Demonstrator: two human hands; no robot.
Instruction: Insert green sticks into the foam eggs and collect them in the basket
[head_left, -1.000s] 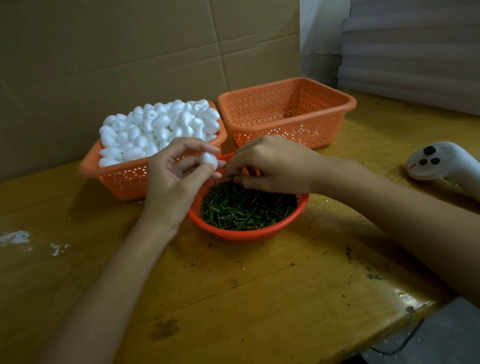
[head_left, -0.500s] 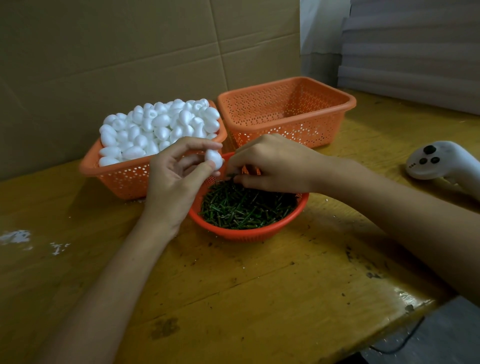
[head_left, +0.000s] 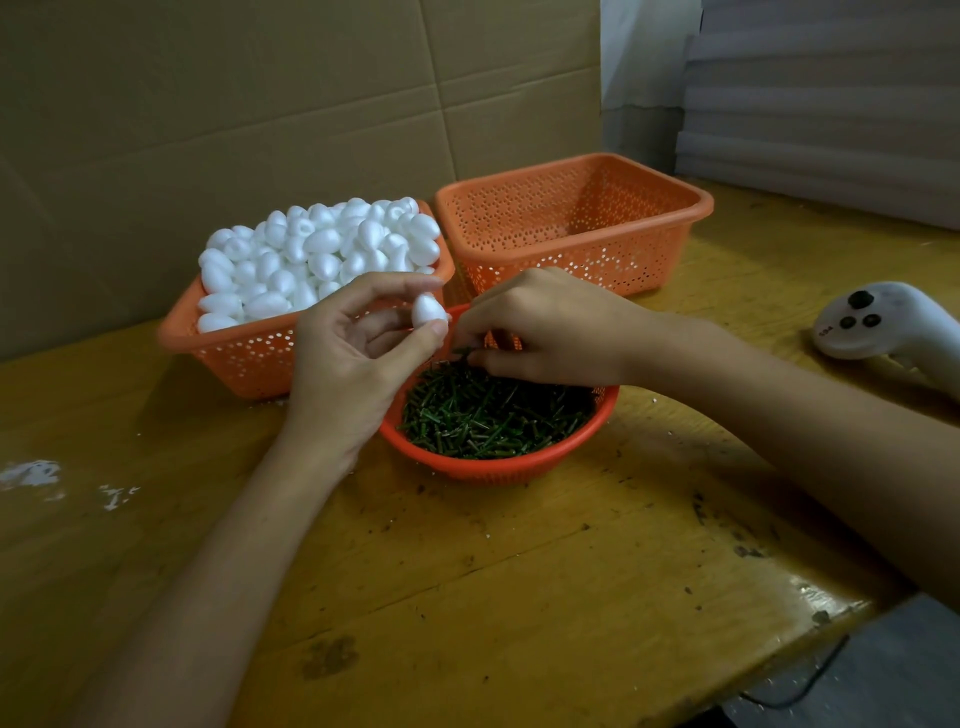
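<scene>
My left hand (head_left: 358, 358) pinches one white foam egg (head_left: 428, 309) between thumb and fingertips, just above the left rim of the round orange bowl (head_left: 498, 465). That bowl holds a heap of short green sticks (head_left: 493, 413). My right hand (head_left: 545, 330) hovers over the bowl's far side, fingers curled, pinching a green stick (head_left: 465, 353) close to the egg. Behind on the left, a rectangular orange basket (head_left: 234, 353) is piled with several white foam eggs (head_left: 317, 254). A second rectangular orange basket (head_left: 582, 260) stands to its right with nothing visible inside.
A white handheld controller (head_left: 883, 325) lies at the right on the yellow wooden table (head_left: 467, 571). Cardboard sheets (head_left: 260, 104) stand behind the baskets. White foam crumbs (head_left: 31, 473) dot the table's left part. The table's edge runs diagonally at lower right.
My left hand has lifted the foam egg slightly and turned it toward my right hand. My right hand's fingers have drawn a green stick up from the heap.
</scene>
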